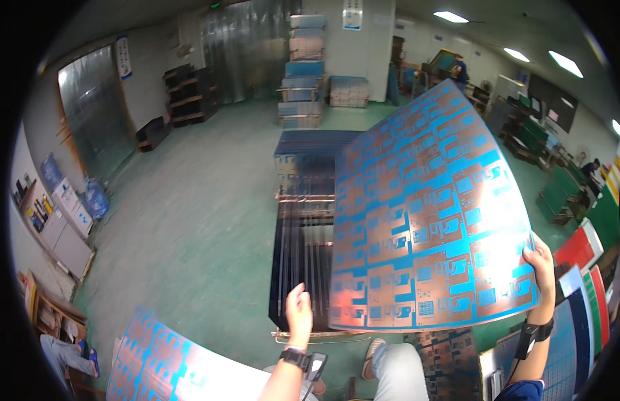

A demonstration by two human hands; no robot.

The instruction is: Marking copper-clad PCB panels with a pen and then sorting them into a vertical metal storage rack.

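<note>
A large, thin copper circuit-board panel [417,220] with a blue pattern is raised in front of me, slightly bowed and tilted, with bright glare on its right side. My right hand [541,264] grips its right edge near the lower corner. To the left of the panel, apart from its edge, is my left hand [298,314], fingers drawn together with nothing visible in them. Beneath both stands a black slotted rack [290,267], partly hidden by the panel. Another blue-and-copper panel [156,354] lies at the lower left, near my left forearm.
Stacked panels [303,164] stand just beyond the rack, with taller stacks [300,87] farther back. Red and green boards [580,247] lean at the right. Water bottles [96,198] and a white cabinet [59,240] line the left. A person [459,70] stands far back right.
</note>
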